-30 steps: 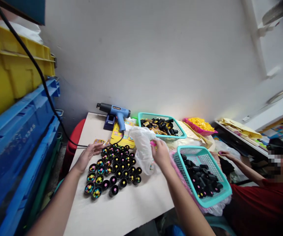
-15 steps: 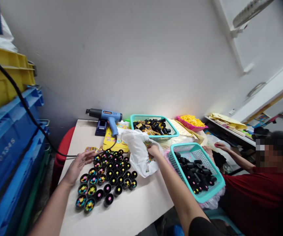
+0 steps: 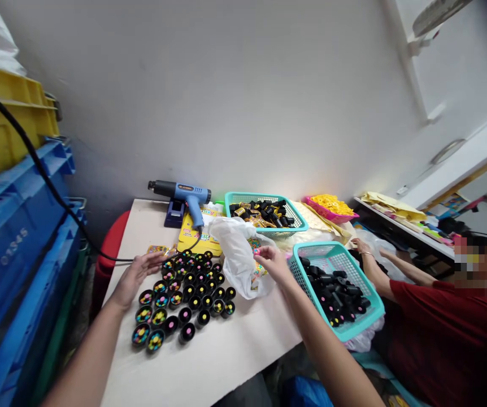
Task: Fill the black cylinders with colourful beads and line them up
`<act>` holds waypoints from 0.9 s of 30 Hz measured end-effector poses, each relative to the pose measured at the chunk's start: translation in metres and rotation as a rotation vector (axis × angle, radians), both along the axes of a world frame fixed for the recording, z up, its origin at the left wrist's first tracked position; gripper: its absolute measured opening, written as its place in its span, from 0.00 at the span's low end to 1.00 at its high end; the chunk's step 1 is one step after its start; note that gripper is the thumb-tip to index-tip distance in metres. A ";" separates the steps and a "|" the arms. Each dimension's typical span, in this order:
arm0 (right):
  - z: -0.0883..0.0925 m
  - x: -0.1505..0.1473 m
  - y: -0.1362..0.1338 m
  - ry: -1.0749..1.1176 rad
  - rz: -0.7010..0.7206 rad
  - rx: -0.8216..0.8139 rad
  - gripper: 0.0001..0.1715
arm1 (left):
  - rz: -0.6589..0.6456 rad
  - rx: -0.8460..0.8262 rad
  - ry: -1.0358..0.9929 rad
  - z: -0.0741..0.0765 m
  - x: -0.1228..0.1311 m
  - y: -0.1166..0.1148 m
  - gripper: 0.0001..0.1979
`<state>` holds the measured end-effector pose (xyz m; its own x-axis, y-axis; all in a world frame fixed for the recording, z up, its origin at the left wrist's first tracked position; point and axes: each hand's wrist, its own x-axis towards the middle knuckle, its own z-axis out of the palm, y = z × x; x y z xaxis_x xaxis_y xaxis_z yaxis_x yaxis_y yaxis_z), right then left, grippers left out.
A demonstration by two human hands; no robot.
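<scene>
Black cups (image 3: 185,332) stand in rows on the table; several hold small multicoloured pieces, others show one pink or yellow spot inside. My left hand (image 3: 137,278) is beside the back left cups with its fingers stretched out, near a black cord; whether it touches a cup I cannot tell. To the right of the cups lies a crumpled white plastic bag (image 3: 235,249), its mouth showing small coloured pieces. My right hand (image 3: 274,264) is at that mouth, thumb and fingers pinched on small coloured pieces, a pink one among them.
A blue heat gun (image 3: 184,195) rests behind the cups on yellow packaging (image 3: 196,240). Turquoise baskets hold black parts: one at the back (image 3: 264,230), one at right (image 3: 377,319). A pink basket (image 3: 340,217) holds yellow pieces. Blue crates (image 3: 18,226) line the left. A person in red (image 3: 442,316) works at right.
My right hand has drawn back from inside the bag's mouth, now showing small coloured pieces at its fingertips. My left hand has stayed near the cups. The co-worker's hands have shifted.
</scene>
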<state>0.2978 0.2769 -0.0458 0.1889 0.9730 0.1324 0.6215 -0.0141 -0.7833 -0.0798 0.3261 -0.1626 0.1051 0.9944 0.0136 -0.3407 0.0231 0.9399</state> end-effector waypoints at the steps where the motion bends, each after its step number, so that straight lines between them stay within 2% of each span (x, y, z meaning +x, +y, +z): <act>1: 0.000 -0.009 -0.007 0.016 0.032 -0.024 0.17 | 0.003 -0.005 -0.003 0.000 0.000 0.000 0.38; 5: -0.013 -0.048 -0.029 0.028 0.141 -0.167 0.15 | 0.007 -0.018 -0.008 -0.001 0.001 0.000 0.40; 9: -0.029 -0.075 -0.032 -0.081 0.188 -0.245 0.08 | 0.003 -0.014 -0.014 0.000 0.001 -0.001 0.40; 15: -0.029 -0.081 -0.025 -0.404 0.130 -0.206 0.06 | 0.003 -0.004 -0.031 0.002 0.002 -0.003 0.38; 19: -0.025 -0.084 -0.026 -0.587 0.124 -0.210 0.09 | 0.000 -0.004 -0.034 0.002 0.002 -0.003 0.38; 27: -0.021 -0.094 -0.030 -0.760 0.135 -0.190 0.13 | -0.005 0.004 -0.032 0.001 0.001 -0.003 0.38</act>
<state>0.2034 0.2465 -0.0664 -0.0078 0.9999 0.0070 0.9908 0.0087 -0.1353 -0.0787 0.3234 -0.1619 0.1099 0.9937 0.0208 -0.3702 0.0215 0.9287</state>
